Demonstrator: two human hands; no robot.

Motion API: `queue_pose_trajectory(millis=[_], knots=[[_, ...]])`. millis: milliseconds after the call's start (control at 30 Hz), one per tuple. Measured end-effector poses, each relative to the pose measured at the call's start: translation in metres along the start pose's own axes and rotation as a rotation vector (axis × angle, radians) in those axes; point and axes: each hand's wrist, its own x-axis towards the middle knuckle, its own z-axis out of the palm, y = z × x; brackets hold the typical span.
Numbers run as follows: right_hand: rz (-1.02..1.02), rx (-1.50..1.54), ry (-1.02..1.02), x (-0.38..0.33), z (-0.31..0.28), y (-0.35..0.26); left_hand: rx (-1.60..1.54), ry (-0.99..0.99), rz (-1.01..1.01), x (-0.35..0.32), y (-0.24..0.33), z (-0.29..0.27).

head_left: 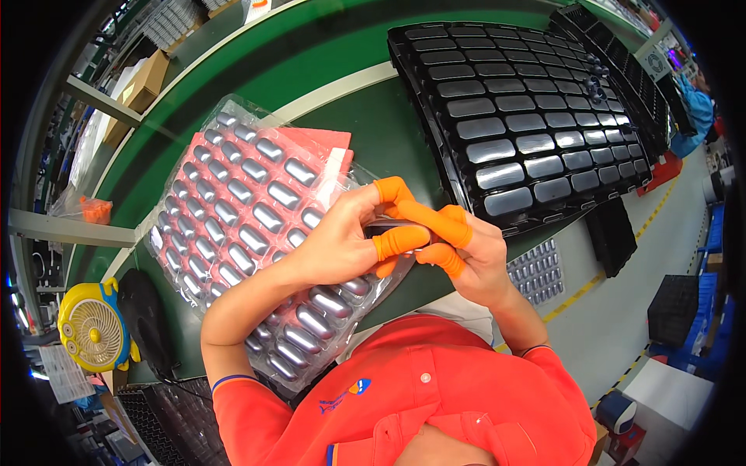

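Observation:
Both my hands meet in front of my chest, with orange finger cots on several fingers. My left hand [347,234] pinches a small dark oblong piece [378,229], mostly hidden by the fingers. The closed fingers of my right hand [478,268] press on its right end. Below and left of them lies a clear plastic tray [241,104] with rows of shiny grey oval pieces [254,238]. A pink sheet [317,140] shows beneath it. Another clear layer with grey ovals lies under my left forearm.
A large black tray [423,97] with rows of glossy oblong pockets stands at the right on the green bench [350,116]. A yellow fan [93,330] and a black bag-like item [145,322] sit at the left. Another clear tray of grey ovals [536,272] lies beyond my right arm.

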Motion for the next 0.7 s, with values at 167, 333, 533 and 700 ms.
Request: queue_pose_trajectory(millis=[167,333,533,700], knots=[[0.172,0.073,0.051,0.002,-0.004,-0.011,-0.065,0.006,-0.084,0.001,0.004,-0.005],[0.237,0.283,0.255,0.003,0.009,-0.008,0.352,0.065,0.244,0.004,-0.012,-0.003],[0.228,0.360,0.308,0.002,0.009,-0.013,0.643,0.131,0.293,-0.005,-0.003,-0.002],[0.481,0.423,0.153,-0.003,0.006,-0.022,0.510,0.202,0.395,0.000,-0.004,-0.005]])
